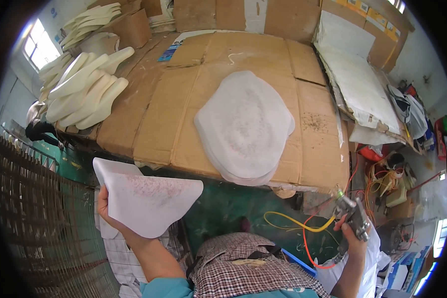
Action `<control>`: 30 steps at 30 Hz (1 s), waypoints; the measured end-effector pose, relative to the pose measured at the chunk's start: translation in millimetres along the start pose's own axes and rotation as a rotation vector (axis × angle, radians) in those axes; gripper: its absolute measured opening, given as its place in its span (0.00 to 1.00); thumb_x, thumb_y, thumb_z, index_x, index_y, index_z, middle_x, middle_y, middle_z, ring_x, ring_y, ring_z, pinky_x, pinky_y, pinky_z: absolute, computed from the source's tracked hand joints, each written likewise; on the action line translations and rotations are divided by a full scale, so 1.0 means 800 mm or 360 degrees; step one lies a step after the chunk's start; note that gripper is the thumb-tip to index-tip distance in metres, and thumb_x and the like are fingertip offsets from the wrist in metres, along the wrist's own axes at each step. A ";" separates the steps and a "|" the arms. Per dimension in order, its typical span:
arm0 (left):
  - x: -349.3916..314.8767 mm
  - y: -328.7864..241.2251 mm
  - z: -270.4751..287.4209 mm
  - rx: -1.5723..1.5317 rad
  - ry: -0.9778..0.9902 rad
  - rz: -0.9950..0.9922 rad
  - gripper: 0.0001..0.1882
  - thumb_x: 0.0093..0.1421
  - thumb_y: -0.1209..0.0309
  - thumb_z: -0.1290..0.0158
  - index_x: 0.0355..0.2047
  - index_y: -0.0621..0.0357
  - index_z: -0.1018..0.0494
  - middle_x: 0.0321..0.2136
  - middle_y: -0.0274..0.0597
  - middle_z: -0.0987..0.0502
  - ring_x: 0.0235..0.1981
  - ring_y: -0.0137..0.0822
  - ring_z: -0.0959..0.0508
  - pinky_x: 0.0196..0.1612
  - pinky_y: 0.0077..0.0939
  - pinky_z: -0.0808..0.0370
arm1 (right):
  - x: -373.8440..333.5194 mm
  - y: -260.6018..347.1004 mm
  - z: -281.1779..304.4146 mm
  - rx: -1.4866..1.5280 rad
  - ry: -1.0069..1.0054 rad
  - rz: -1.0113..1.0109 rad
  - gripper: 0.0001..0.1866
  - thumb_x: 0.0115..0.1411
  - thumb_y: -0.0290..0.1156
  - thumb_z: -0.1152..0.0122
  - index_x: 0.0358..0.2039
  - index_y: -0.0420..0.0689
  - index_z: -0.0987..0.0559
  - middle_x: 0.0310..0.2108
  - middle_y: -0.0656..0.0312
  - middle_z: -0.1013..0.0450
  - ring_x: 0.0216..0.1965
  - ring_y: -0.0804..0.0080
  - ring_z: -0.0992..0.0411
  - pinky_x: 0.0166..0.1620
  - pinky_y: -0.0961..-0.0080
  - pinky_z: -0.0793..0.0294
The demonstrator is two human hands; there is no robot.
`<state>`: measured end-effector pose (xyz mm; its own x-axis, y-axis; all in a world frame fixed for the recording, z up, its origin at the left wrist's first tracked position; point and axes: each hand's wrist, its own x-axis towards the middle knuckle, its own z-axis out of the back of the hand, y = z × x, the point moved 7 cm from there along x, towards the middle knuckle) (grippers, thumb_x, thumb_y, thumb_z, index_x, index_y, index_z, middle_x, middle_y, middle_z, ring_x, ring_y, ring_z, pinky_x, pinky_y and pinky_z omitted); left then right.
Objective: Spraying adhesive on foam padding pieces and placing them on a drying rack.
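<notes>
My left hand (104, 207) is closed on the left edge of a white fabric sheet (154, 198), which is speckled brown and droops to the right, off the near side of the table. On the cardboard-covered table a stack of similar white fabric sheets (246, 124) lies flat, its top one also speckled in the middle. At the lower right my right hand (351, 233) is wrapped round a metal spray gun (355, 216). A yellow hose (303, 226) and an orange hose (309, 253) hang in loops beside the gun.
Cream moulded foam pieces (84, 89) are piled at the table's left. A white-covered board (357, 74) stands right of the cardboard (154, 119). A wire rack (44, 213) is at my left, and tangled hoses (377, 184) lie at the right. Another person (42, 129) is partly visible far left.
</notes>
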<state>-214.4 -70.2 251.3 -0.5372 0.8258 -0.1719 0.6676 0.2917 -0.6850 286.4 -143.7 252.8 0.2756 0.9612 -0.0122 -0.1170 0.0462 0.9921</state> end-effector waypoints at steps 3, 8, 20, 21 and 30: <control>-0.001 0.004 -0.003 0.0076 -0.0042 -0.0033 0.25 0.54 0.57 0.62 0.48 0.60 0.34 0.39 0.46 0.28 0.37 0.44 0.24 0.39 0.42 0.25 | -0.005 0.003 -0.004 -0.0021 0.0127 -0.0007 0.25 0.47 0.26 0.39 0.47 0.34 0.35 0.26 0.60 0.30 0.26 0.73 0.29 0.32 0.78 0.28; -0.003 0.011 -0.015 -0.0002 -0.0021 -0.0030 0.25 0.54 0.57 0.62 0.47 0.60 0.34 0.41 0.47 0.28 0.41 0.43 0.26 0.42 0.41 0.27 | -0.008 -0.003 -0.005 0.0061 0.0266 -0.0008 0.27 0.47 0.23 0.40 0.48 0.33 0.36 0.27 0.58 0.30 0.27 0.71 0.29 0.32 0.75 0.27; -0.015 0.018 -0.041 0.0104 0.0042 -0.0124 0.23 0.55 0.61 0.63 0.45 0.63 0.33 0.39 0.48 0.27 0.38 0.41 0.24 0.41 0.35 0.26 | 0.022 -0.018 0.014 0.0055 0.0439 -0.0093 0.27 0.45 0.23 0.40 0.47 0.33 0.34 0.25 0.60 0.30 0.26 0.73 0.29 0.32 0.76 0.28; -0.013 0.016 -0.036 0.0110 0.0021 -0.0142 0.23 0.55 0.61 0.63 0.45 0.63 0.33 0.39 0.48 0.27 0.38 0.41 0.24 0.41 0.35 0.26 | 0.038 -0.020 0.010 0.0039 0.0407 -0.0041 0.26 0.45 0.23 0.40 0.47 0.34 0.34 0.25 0.61 0.30 0.26 0.74 0.29 0.32 0.77 0.28; -0.013 0.011 0.007 0.0125 -0.0184 -0.0424 0.15 0.55 0.68 0.58 0.36 0.69 0.30 0.30 0.48 0.24 0.30 0.39 0.23 0.36 0.32 0.24 | 0.298 -0.160 -0.023 -0.0951 0.0009 0.0186 0.19 0.51 0.29 0.42 0.44 0.39 0.31 0.31 0.61 0.30 0.32 0.71 0.31 0.37 0.74 0.30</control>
<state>-205.5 -79.0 243.4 -0.7462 0.6634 -0.0549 0.4555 0.4488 -0.7688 349.6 84.9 121.0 0.2236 0.9705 0.0900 -0.6619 0.0834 0.7449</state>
